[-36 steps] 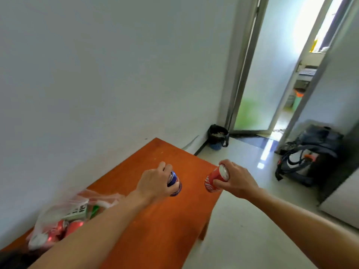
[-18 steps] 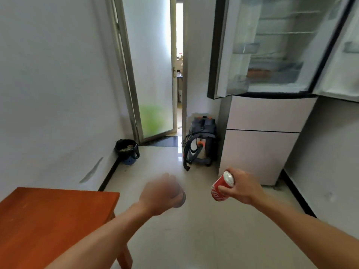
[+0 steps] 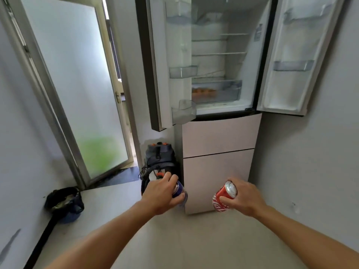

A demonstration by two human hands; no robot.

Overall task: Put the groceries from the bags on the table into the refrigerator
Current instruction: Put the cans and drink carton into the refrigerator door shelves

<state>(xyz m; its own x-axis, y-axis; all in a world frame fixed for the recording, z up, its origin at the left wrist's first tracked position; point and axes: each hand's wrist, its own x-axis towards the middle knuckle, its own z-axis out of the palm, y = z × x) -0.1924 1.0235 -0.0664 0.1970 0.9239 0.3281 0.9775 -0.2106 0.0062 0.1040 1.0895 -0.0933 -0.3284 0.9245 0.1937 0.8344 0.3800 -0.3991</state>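
While both upper doors of the refrigerator (image 3: 219, 133) stand open, I log the left hand (image 3: 161, 193) curled round the blue can (image 3: 179, 192) and the right hand (image 3: 242, 197) round the red can (image 3: 224, 199), both low before the closed lower drawers. My judgement: raise each upright, one at a time, and seat it back from a shelf's front edge. Clear drawer (image 3: 217, 90) holds something orange, too blurred to name; door bins (image 3: 183, 71) show no contents I can make out.
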